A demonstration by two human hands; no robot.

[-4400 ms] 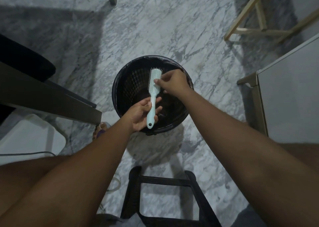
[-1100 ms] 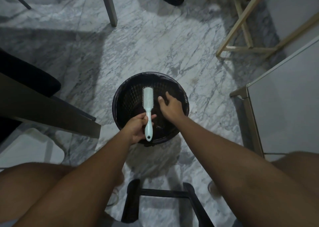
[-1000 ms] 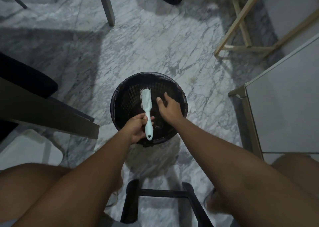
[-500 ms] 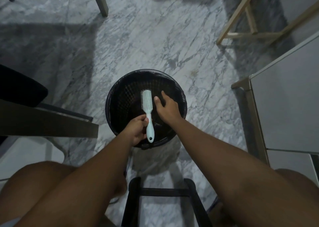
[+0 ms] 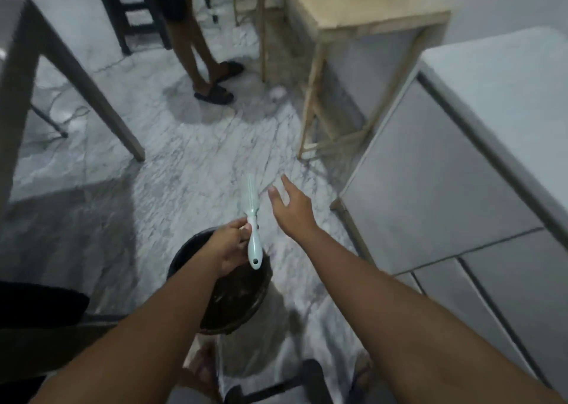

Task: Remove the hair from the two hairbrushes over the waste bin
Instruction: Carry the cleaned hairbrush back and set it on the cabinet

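My left hand point(image 5: 229, 248) grips the handle of a pale mint hairbrush point(image 5: 252, 219), which points away from me with its head past the far rim of the bin. The black mesh waste bin point(image 5: 246, 305) stands on the marble floor under my left wrist, partly hidden by my forearm. Raised to the right of the brush head, my right hand point(image 5: 292, 208) has its fingers spread and holds nothing. Only this one hairbrush is in view.
A white cabinet point(image 5: 445, 188) fills the right side. A light wooden table point(image 5: 362, 13) stands behind it. A person's legs in dark sandals point(image 5: 215, 93) are at the back. A grey table leg point(image 5: 92, 96) slants on the left. A black stool frame point(image 5: 276, 385) is by my feet.
The view has swung up and the room ahead shows. Both hands have lifted up and forward from the bin. My right hand has opened and moved away from the brush.
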